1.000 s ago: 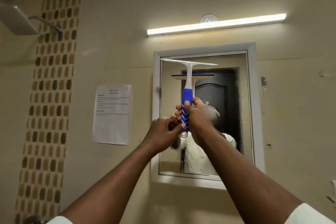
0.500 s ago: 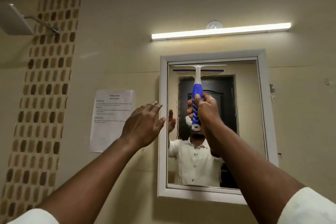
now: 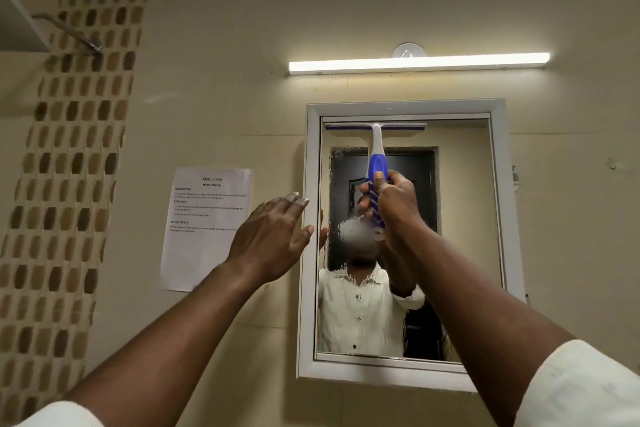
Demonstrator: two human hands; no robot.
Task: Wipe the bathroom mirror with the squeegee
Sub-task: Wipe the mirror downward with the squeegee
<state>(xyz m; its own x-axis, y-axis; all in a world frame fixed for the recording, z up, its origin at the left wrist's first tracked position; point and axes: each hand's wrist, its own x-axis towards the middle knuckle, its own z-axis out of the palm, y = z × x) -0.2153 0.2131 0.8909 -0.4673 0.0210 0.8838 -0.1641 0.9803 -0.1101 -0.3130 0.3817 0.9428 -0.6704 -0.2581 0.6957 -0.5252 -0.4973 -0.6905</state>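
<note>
A white-framed mirror [image 3: 464, 218] hangs on the beige wall, its lower left glass streaked with water. The squeegee [image 3: 376, 149] has a blue-and-white handle and a wide blade pressed flat against the glass along the mirror's top edge, on the left half. My right hand [image 3: 393, 206] grips the handle from below. My left hand [image 3: 273, 236] is raised with fingers spread and holds nothing, hovering beside the mirror's left frame. The mirror reflects a person in a white shirt and a dark door.
A lit tube light [image 3: 419, 62] runs above the mirror. A printed paper sheet [image 3: 204, 229] is stuck to the wall left of the mirror. A brown mosaic tile strip [image 3: 69, 166] runs down the far left, with a shower head [image 3: 20, 24] at the top left.
My left hand let go of the squeegee handle and moved left to the mirror frame. My right hand raised the squeegee until its blade reached the top of the glass.
</note>
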